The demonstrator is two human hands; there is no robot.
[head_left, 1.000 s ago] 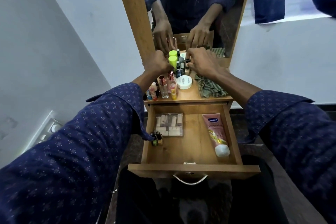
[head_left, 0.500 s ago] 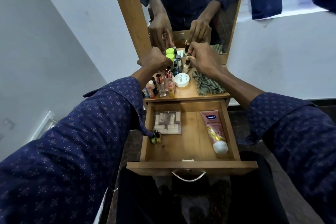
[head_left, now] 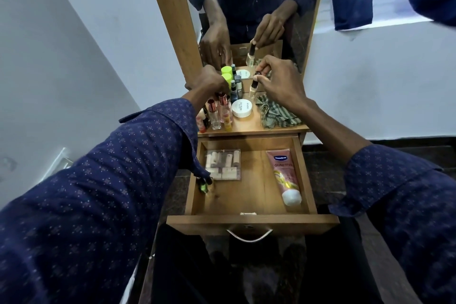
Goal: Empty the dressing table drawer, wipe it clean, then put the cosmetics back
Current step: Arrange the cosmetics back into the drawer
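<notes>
The wooden drawer point(head_left: 249, 217) stands pulled open below the dressing table top point(head_left: 249, 127). Inside lie a clear case of beige sticks point(head_left: 223, 164), a pink Vaseline tube point(head_left: 286, 177) and a small green bottle point(head_left: 203, 185) half under my left sleeve. My right hand point(head_left: 281, 79) pinches the dark cap of a small clear bottle point(head_left: 253, 86) just above the table top. My left hand point(head_left: 209, 81) is curled over the cluster of bottles, its fingers around the top of a rose-capped glass bottle point(head_left: 222, 100).
On the table top stand green-capped bottles point(head_left: 227, 76), dark blue vials point(head_left: 235, 86), another glass perfume bottle point(head_left: 214, 116), small tubes point(head_left: 227, 121), a white round jar point(head_left: 242, 108) and a striped cloth point(head_left: 276, 114). A mirror point(head_left: 246, 7) rises behind; walls flank both sides.
My right hand has closed on the small clear bottle's cap and raised it a little off the table top. My left hand stays over the bottle cluster.
</notes>
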